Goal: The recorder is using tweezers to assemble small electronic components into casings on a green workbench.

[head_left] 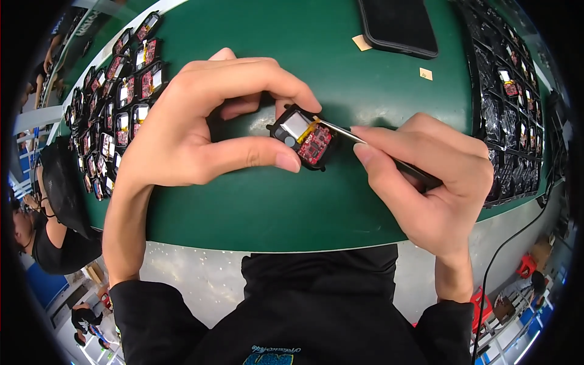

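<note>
- Two bare hands work over a green table (261,207), and every place below is told from the small black device housing (302,145) that sits near the middle of this table.
- Far left of the housing, a black tray (91,131) lies at the table's left edge; its rows hold many similar housings with red circuit boards and silver cells.
- Just left of the housing, the left hand (201,125) is curled around it: the thumb presses on the near side, the forefinger arches over the far side, so the fingers are closed on the housing and hold it slightly tilted above the table.
- The housing itself is open on top; inside it show a silver rectangular cell, a red circuit board and a thin orange strip between them.
- Just right of the housing, a thin metal tool with a dark handle (389,157) reaches in, and its tip touches the upper edge of the housing by the orange strip.
- Further right, the right hand (435,182) grips this tool like a pen, with the thumb and forefinger pinched narrowly on the shaft.
- Behind the housing and a little right, a black phone (398,25) lies flat, with two small tan paper pieces (426,73) near it.
- Far right of the housing, a second black tray (514,103) holds mostly dark pockets.
</note>
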A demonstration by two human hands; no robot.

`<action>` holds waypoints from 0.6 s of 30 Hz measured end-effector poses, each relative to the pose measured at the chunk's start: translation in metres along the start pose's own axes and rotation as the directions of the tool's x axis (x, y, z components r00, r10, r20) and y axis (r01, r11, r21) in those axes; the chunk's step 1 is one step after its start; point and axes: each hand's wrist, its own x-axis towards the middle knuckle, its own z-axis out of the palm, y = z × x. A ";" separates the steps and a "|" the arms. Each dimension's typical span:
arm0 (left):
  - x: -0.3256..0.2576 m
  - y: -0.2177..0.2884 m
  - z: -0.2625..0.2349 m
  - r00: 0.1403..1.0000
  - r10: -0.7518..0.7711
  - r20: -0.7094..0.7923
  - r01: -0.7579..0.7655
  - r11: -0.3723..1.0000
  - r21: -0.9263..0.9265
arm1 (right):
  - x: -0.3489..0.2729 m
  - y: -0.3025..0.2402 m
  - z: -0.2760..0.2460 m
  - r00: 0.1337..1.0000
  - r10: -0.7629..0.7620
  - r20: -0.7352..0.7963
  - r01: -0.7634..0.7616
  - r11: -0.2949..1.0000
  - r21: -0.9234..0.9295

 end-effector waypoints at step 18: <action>0.003 0.006 0.000 0.996 0.086 0.022 -0.088 0.993 0.084 | 0.001 0.001 0.003 1.000 0.017 0.009 -0.018 0.998 0.052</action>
